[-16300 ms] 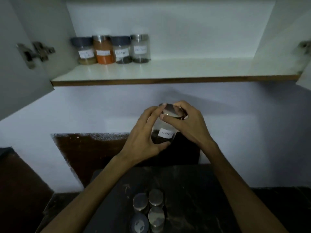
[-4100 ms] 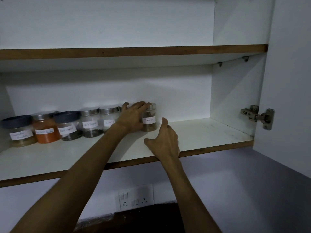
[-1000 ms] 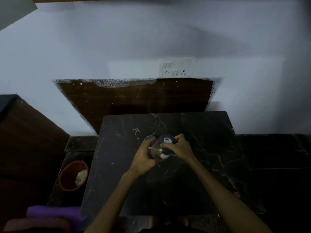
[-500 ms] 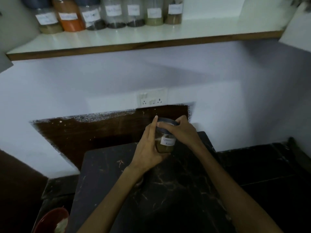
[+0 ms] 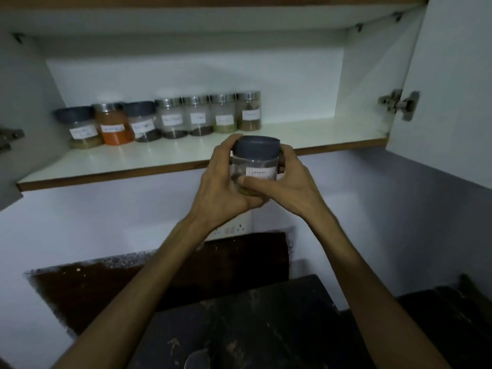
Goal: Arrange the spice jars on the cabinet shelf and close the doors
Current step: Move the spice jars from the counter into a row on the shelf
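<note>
Grey-lidded spice jar (image 5: pixel 254 162) clamped between left hand (image 5: pixel 222 189) and right hand (image 5: pixel 288 183), fingers wrapped round glass, just below shelf (image 5: pixel 159 158) edge (seven jars (image 5: pixel 159 119) lined there); cabinet doors open, dark worktop (image 5: pixel 253 328) beneath.

The shelf (image 5: pixel 319 139) lies bare to the right of the row of seven jars (image 5: pixel 170 119), from the last jar (image 5: pixel 249 111) to the cabinet's right wall (image 5: pixel 372 83). The strip before the row is free too. The open right door (image 5: pixel 452 89) and its hinge (image 5: pixel 399 103) bound that side.
</note>
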